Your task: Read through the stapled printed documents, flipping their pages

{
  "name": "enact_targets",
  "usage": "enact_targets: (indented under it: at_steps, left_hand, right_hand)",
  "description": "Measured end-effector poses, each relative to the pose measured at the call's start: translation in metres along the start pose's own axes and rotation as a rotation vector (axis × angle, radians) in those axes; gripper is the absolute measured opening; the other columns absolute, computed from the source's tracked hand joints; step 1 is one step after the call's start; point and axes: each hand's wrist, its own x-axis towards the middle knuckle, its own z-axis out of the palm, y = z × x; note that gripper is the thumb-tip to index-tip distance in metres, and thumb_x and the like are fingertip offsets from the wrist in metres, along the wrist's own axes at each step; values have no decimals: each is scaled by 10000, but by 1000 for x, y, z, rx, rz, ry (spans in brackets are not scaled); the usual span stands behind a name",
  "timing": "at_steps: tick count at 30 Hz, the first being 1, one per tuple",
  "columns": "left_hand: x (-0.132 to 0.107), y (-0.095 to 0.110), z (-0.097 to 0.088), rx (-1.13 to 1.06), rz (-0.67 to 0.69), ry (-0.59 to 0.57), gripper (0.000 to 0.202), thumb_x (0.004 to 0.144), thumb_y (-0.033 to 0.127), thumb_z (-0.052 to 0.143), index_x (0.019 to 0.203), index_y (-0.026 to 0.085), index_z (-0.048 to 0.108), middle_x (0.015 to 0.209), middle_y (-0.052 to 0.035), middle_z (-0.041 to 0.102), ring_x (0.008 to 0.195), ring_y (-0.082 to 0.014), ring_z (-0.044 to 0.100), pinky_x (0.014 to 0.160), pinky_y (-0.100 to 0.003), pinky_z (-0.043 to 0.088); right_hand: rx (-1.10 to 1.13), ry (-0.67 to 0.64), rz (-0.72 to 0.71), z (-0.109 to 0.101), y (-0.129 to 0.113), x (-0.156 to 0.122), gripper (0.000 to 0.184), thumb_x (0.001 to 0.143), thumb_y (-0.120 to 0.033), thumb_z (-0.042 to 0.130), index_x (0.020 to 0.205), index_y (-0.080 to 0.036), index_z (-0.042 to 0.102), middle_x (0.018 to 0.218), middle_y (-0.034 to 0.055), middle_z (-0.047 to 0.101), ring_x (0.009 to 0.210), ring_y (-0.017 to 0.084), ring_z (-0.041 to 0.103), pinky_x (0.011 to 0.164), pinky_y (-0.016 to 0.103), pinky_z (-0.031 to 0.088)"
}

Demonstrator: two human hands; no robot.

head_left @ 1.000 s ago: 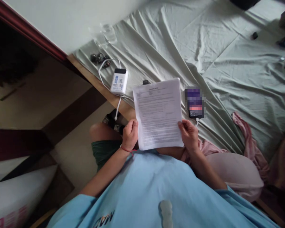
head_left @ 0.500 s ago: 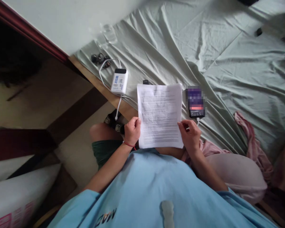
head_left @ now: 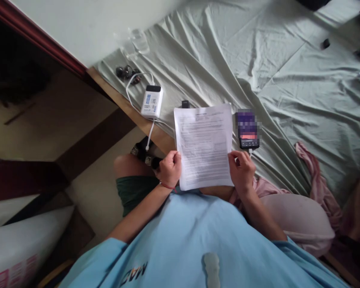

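A white sheet of printed paper (head_left: 205, 148) is held up in front of my lap, its text too small to read. My left hand (head_left: 169, 169) pinches its left edge between thumb and fingers. On the opposite edge, my right hand (head_left: 242, 170) is closed on the paper in the same way. Just beyond my right hand lies a phone (head_left: 247, 129) with a lit, partly blurred screen and a white cable plugged in. A white power bank (head_left: 152, 102) with its own cable rests past my left hand. Behind the sheet's top edge, a small black object (head_left: 185, 104) shows partly.
A wrinkled pale green bedsheet (head_left: 204, 60) covers the bed, whose wooden edge (head_left: 120, 102) runs along the left. Dark round items (head_left: 127, 73) and a clear plastic container (head_left: 139, 41) sit near the wall. A pink cloth (head_left: 315, 172) and light pillow-like bundle (head_left: 297, 220) lie at right.
The sheet has tilted slightly and shifted a little to the right, together with both hands. Both hands keep their hold on it.
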Motion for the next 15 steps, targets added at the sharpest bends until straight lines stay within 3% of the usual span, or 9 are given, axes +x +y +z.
enact_targets:
  at_steps: [4,7,10,12,15]
  left_hand:
    - [-1,12,0,-60,13,-3,314,952,366,510,825,133,679,622,-23,607,550,-115,511,571,-232,370]
    - [-2,17,2,-101,2,-14,317,950,377,510,811,142,671,614,-12,590,547,-111,490,576,-230,377]
    - [-1,16,5,-126,-54,-27,309,928,384,513,780,152,654,619,-5,581,559,-114,478,586,-236,378]
    - [0,14,8,-152,-91,-45,302,911,394,523,773,158,650,634,-2,582,580,-117,481,598,-242,380]
    - [3,11,9,-224,-156,-103,306,906,394,529,736,161,632,638,7,557,606,-120,476,592,-250,368]
  right_hand:
    - [109,26,15,-14,-9,3,147,923,-359,612,864,-233,658,1071,87,659,1016,227,600,805,360,530]
    - [377,-166,203,-30,-16,8,200,915,-409,617,858,-219,582,1121,89,667,903,185,644,703,303,538]
    - [438,-346,332,-46,-26,16,278,904,-462,613,805,-220,519,854,28,676,623,121,585,559,245,462]
    - [431,-431,346,-55,-37,23,316,899,-476,615,749,-221,503,617,-35,563,500,101,502,494,227,398]
    - [612,-614,348,-64,-63,33,360,914,-498,598,714,-216,499,538,-58,488,457,85,441,449,217,325]
